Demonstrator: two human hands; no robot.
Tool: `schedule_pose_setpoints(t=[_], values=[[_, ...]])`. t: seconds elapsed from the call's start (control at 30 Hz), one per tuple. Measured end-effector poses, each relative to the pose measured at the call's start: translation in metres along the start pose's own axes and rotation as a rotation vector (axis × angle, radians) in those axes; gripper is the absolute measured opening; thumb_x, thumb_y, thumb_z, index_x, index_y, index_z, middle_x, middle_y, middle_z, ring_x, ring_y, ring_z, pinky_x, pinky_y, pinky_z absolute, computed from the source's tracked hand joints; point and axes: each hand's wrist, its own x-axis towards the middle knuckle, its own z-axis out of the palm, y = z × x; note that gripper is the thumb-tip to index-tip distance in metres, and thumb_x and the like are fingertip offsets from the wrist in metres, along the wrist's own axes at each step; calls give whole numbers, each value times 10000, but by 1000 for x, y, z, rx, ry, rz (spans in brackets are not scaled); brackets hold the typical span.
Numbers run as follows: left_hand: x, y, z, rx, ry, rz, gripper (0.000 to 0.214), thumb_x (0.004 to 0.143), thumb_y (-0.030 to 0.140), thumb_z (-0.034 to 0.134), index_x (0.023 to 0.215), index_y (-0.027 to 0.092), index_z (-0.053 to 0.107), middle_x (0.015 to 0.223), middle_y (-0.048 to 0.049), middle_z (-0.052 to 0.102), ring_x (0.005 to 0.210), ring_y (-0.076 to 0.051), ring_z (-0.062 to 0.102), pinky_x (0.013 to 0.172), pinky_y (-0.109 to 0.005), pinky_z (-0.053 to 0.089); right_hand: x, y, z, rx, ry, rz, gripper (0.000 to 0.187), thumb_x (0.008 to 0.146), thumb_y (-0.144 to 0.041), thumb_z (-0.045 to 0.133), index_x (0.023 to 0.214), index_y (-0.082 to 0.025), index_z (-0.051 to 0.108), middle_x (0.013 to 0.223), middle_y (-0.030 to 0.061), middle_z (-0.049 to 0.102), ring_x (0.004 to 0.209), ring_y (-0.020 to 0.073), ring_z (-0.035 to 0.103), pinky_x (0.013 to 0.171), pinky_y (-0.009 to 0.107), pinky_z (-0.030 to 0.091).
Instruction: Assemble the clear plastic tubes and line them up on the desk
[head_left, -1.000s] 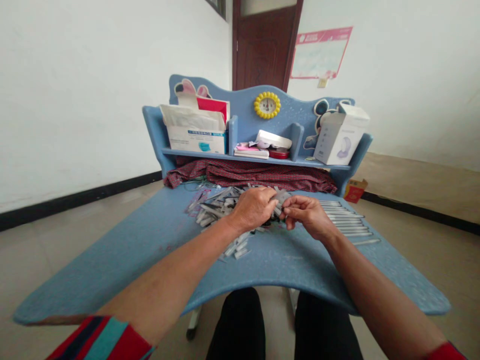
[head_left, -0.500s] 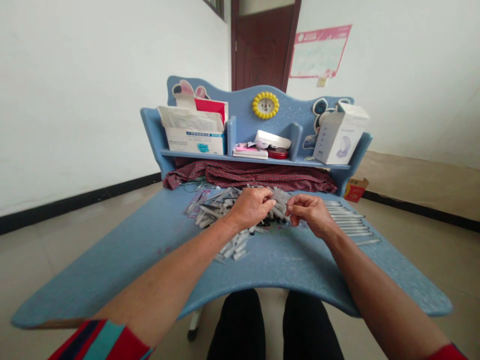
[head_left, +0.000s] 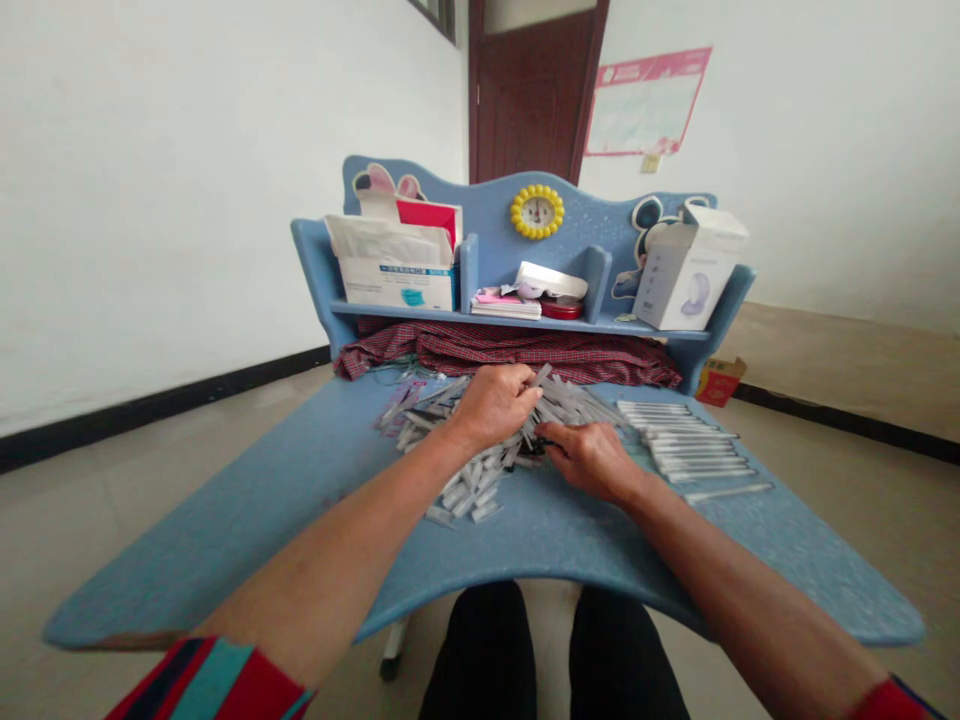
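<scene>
Across the back half of the blue speckled desk [head_left: 300, 480], in the head view, a loose heap of pale translucent plastic tubes [head_left: 471, 485] lies between its middle and its back edge, and both bare hands work at it. The clearest change is in the right hand [head_left: 591, 460]: it has come down and inward to the heap's front side, so its fingertips now meet the small black pieces [head_left: 534, 452] there, which I take as a reach among the dark parts. Its thumb and forefinger are drawn close together, but whether they pinch a piece I cannot tell. The left hand [head_left: 492, 402] lies over the heap's middle, fingers curled and thumb pressed in on a pale tube [head_left: 541, 375] that juts up past the forefinger. Against the frame half a second ago, the right hand no longer sits beyond the heap's right flank, and the pale tubes there show openly. The stacked row of slim silvery-white rods with dark tips [head_left: 701, 462] looks unchanged near the desk's right edge, the frontmost rod [head_left: 727, 493] slightly apart from the others.
</scene>
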Motion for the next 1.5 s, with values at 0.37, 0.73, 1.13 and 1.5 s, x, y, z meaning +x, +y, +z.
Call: schedule_pose_setpoints(t=[0.37, 0.73, 1.13, 1.5], values=[[2, -1, -2, -86, -2, -45, 131, 731, 220, 566, 716, 147, 673, 613, -3, 653, 591, -121, 577, 519, -200, 367, 11, -22, 4, -192, -30, -100, 270, 870, -157, 368, 889, -153, 638, 788, 107, 675, 674, 176, 624, 579, 254, 393], [6, -15, -9, 15, -121, -34, 133, 716, 220, 565, 646, 156, 659, 537, 15, 604, 551, -120, 557, 506, -206, 339, 4, 34, -32, 1295, 573, 410, 223, 640, -331, 723, 689, -145, 610, 514, -4, 615, 333, 87, 485, 323, 203, 356], [6, -14, -20, 231, -157, 29, 144, 752, 200, 539, 703, 171, 671, 606, -22, 641, 589, -146, 585, 546, -226, 367, -1, 50, -45, 1483, 602, 410, 190, 644, -283, 727, 684, -155, 593, 508, -20, 605, 325, 76, 476, 312, 193, 351], [4, -14, -18, 387, -172, 60, 135, 786, 224, 524, 773, 185, 652, 738, -59, 668, 738, -189, 625, 656, -257, 437, -1, 51, -43, 1480, 570, 409, 191, 635, -277, 740, 667, -148, 603, 501, -7, 615, 320, 80, 486, 307, 190, 351]])
